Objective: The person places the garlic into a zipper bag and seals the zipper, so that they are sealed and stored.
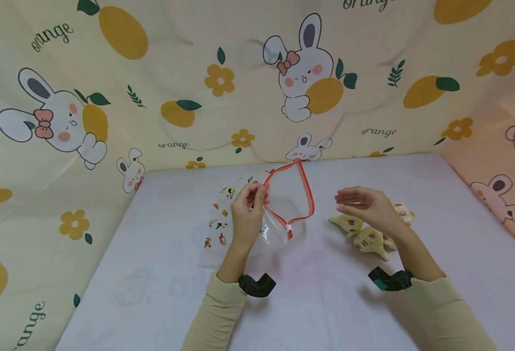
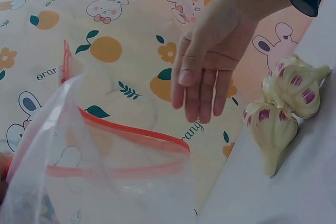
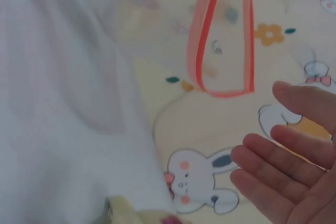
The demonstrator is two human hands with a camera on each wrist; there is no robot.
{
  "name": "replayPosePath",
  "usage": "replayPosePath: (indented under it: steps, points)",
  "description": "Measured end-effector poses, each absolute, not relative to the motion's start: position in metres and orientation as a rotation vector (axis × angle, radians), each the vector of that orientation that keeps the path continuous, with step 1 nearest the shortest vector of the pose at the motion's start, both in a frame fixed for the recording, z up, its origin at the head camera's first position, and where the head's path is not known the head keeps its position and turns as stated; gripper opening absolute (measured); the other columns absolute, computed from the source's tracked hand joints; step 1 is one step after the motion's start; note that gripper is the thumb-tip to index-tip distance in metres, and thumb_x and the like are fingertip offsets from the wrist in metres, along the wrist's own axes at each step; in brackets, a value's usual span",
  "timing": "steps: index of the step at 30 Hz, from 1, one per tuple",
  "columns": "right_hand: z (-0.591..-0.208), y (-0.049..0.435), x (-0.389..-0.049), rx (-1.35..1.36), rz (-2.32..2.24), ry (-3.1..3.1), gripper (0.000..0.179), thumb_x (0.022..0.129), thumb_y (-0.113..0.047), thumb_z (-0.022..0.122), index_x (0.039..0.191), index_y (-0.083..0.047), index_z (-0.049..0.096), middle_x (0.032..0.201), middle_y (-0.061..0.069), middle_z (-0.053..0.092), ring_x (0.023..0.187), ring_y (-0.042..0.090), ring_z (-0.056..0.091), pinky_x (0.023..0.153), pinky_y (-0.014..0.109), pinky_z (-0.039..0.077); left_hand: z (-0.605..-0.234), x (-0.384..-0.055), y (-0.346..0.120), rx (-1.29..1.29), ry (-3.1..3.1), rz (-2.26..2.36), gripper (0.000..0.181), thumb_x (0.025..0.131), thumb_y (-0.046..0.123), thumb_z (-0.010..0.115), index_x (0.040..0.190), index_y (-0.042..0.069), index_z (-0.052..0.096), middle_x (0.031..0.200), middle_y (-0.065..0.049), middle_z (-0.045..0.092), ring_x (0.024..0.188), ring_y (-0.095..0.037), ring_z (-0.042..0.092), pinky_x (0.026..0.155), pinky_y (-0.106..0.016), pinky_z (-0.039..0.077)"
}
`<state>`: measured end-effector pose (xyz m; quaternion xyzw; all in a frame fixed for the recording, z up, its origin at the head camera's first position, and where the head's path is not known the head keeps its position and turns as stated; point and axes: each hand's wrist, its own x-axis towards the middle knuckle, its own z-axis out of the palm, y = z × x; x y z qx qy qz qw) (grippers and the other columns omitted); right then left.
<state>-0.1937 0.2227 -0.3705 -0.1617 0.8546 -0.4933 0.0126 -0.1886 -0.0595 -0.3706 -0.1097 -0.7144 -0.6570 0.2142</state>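
My left hand (image 1: 247,214) pinches the edge of a clear plastic zip bag (image 1: 213,243) printed with small cartoon figures. Its red-trimmed mouth (image 1: 311,197) gapes toward the right, with a white-and-red slider at the near corner. In the left wrist view the bag (image 2: 131,198) fills the lower left, and only a sliver of the left hand shows. My right hand (image 1: 373,207) hovers, fingers extended and holding nothing, between the bag and a cluster of cream garlic bulbs (image 1: 371,241). Purple patches mark the bulbs (image 2: 270,129). The right wrist view catches the empty palm (image 3: 299,182) beside the red trim.
A white-covered table (image 1: 152,302) lies under everything. Behind it and at both sides hangs a cream cloth (image 1: 248,29) printed with rabbits and oranges. Dark wrist devices (image 1: 257,286) sit at both cuffs. The garlic lies on the right part of the table.
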Motion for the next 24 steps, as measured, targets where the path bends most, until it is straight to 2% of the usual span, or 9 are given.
replayPosePath:
  steps: [2, 5, 7, 9, 14, 17, 20, 22, 24]
  points:
    - [-0.372, 0.226, -0.194, -0.492, -1.513, 2.676, 0.039, 0.091, -0.020, 0.067, 0.123, 0.001, 0.058, 0.102, -0.026, 0.063, 0.096, -0.010, 0.063, 0.079, 0.007, 0.053, -0.370, -0.188, -0.059, -0.301, -1.986, -1.820, 0.024, 0.098, 0.016, 0.056, 0.102, -0.007, 0.061, 0.088, -0.025, 0.064, 0.073, -0.004, 0.057, 0.069, -0.009, 0.052]
    - [-0.373, 0.231, -0.193, -0.482, -1.460, 2.718, 0.038, 0.091, -0.020, 0.067, 0.123, 0.000, 0.059, 0.110, -0.003, 0.070, 0.096, -0.013, 0.061, 0.079, 0.006, 0.051, -0.369, -0.188, -0.059, -0.298, -1.991, -1.819, 0.025, 0.098, 0.017, 0.056, 0.102, -0.007, 0.061, 0.088, -0.025, 0.064, 0.073, -0.004, 0.057, 0.069, -0.009, 0.052]
    - [-0.373, 0.234, -0.193, -0.481, -1.419, 2.741, 0.038, 0.092, -0.019, 0.066, 0.123, 0.001, 0.059, 0.116, 0.015, 0.069, 0.095, -0.016, 0.058, 0.078, 0.004, 0.050, -0.369, -0.188, -0.059, -0.301, -1.992, -1.820, 0.025, 0.098, 0.017, 0.056, 0.102, -0.007, 0.061, 0.088, -0.025, 0.064, 0.073, -0.005, 0.058, 0.069, -0.009, 0.052]
    - [-0.375, 0.238, -0.192, -0.479, -1.384, 2.759, 0.038, 0.092, -0.018, 0.066, 0.123, 0.003, 0.059, 0.120, 0.026, 0.064, 0.094, -0.020, 0.055, 0.078, 0.003, 0.048, -0.370, -0.188, -0.059, -0.305, -1.991, -1.826, 0.025, 0.098, 0.017, 0.055, 0.102, -0.008, 0.061, 0.089, -0.026, 0.064, 0.074, -0.005, 0.058, 0.069, -0.009, 0.052]
    - [-0.380, 0.245, -0.193, -0.477, -1.334, 2.783, 0.039, 0.091, -0.018, 0.067, 0.123, 0.004, 0.059, 0.121, 0.028, 0.063, 0.092, -0.026, 0.048, 0.081, -0.001, 0.045, -0.372, -0.188, -0.059, -0.319, -1.983, -1.833, 0.025, 0.098, 0.015, 0.055, 0.101, -0.009, 0.061, 0.089, -0.027, 0.063, 0.073, -0.004, 0.057, 0.069, -0.010, 0.053]
    - [-0.383, 0.248, -0.195, -0.466, -1.325, 2.777, 0.041, 0.091, -0.019, 0.067, 0.123, 0.005, 0.059, 0.122, 0.028, 0.063, 0.093, -0.024, 0.050, 0.083, -0.001, 0.045, -0.373, -0.189, -0.058, -0.326, -1.975, -1.834, 0.024, 0.098, 0.014, 0.056, 0.101, -0.009, 0.061, 0.087, -0.026, 0.064, 0.073, -0.002, 0.057, 0.069, -0.010, 0.052]
    - [-0.384, 0.251, -0.195, -0.436, -1.277, 2.791, 0.043, 0.091, -0.022, 0.068, 0.124, 0.003, 0.058, 0.123, 0.027, 0.063, 0.102, -0.003, 0.063, 0.086, 0.008, 0.052, -0.373, -0.189, -0.058, -0.331, -1.967, -1.844, 0.024, 0.098, 0.014, 0.056, 0.100, -0.009, 0.061, 0.086, -0.027, 0.063, 0.072, -0.001, 0.057, 0.069, -0.010, 0.052]
    - [-0.384, 0.253, -0.195, -0.416, -1.243, 2.808, 0.044, 0.090, -0.024, 0.068, 0.124, 0.002, 0.058, 0.125, 0.026, 0.063, 0.110, 0.018, 0.065, 0.092, 0.024, 0.056, -0.373, -0.188, -0.057, -0.331, -1.965, -1.849, 0.023, 0.098, 0.013, 0.056, 0.100, -0.009, 0.061, 0.087, -0.027, 0.063, 0.072, -0.001, 0.057, 0.068, -0.010, 0.053]
    - [-0.385, 0.254, -0.195, -0.400, -1.212, 2.829, 0.044, 0.090, -0.025, 0.068, 0.125, 0.001, 0.058, 0.127, 0.026, 0.062, 0.118, 0.038, 0.059, 0.098, 0.042, 0.053, -0.372, -0.188, -0.056, -0.330, -1.966, -1.857, 0.023, 0.098, 0.013, 0.056, 0.100, -0.009, 0.061, 0.087, -0.028, 0.063, 0.072, -0.001, 0.057, 0.068, -0.010, 0.053]
